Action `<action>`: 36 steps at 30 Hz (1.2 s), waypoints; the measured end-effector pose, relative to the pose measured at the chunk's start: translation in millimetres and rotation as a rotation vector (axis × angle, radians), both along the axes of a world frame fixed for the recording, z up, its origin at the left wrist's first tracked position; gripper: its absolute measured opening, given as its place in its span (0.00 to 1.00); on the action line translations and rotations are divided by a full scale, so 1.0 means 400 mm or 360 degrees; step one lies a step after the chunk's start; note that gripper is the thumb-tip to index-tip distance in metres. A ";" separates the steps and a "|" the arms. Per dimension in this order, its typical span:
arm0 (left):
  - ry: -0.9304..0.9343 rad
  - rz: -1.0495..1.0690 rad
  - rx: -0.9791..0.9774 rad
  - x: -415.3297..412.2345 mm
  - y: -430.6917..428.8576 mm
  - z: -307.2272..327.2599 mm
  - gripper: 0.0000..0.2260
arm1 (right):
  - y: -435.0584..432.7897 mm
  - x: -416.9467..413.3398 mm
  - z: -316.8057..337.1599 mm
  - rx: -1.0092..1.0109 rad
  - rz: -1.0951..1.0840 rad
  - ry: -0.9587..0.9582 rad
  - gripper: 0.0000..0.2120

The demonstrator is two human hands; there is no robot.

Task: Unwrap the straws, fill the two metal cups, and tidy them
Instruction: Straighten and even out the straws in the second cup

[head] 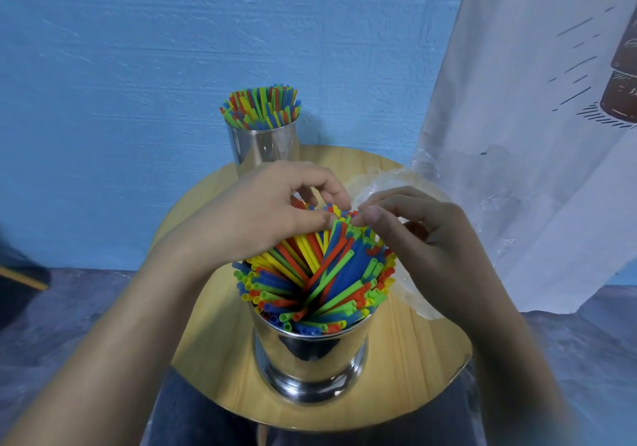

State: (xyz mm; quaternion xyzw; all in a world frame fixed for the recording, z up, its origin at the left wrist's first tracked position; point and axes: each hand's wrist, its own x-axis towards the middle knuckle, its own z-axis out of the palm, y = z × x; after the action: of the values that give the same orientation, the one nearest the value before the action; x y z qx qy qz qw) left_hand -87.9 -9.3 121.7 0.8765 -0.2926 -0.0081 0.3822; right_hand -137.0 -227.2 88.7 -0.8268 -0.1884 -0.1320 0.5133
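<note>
A shiny metal cup stands near the front of the round wooden table, packed with colourful straws that lean and fan out. My left hand curls over the far tips of these straws, thumb and fingers pinching them. My right hand meets it from the right, thumb and forefinger pinching straw tips at the same spot. A second metal cup stands at the table's far edge, full of upright straws.
Crumpled clear plastic wrap lies on the table's right side, partly under my right hand. A white printed cloth hangs at the right. A blue wall is behind the table, and a dark object sits at the left edge.
</note>
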 end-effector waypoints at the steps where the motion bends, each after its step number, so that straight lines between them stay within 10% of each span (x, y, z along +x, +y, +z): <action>1: -0.0014 0.0011 -0.0013 0.000 -0.001 0.000 0.09 | 0.001 0.000 0.000 0.0003 -0.0004 0.0000 0.12; 27: 0.0139 0.0156 -0.0219 -0.005 0.012 0.009 0.03 | -0.005 -0.011 -0.004 -0.0017 -0.0010 0.0031 0.15; 36: -0.0214 0.0391 -0.1342 -0.002 0.032 0.036 0.05 | -0.002 -0.014 -0.003 -0.0006 0.0021 0.0032 0.16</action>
State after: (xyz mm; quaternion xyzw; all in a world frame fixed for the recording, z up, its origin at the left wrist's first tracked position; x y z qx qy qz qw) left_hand -88.5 3.7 136.0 0.6708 -0.1881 0.2145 0.6846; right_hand -142.5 -228.0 87.7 -0.8278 -0.1889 -0.1199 0.5144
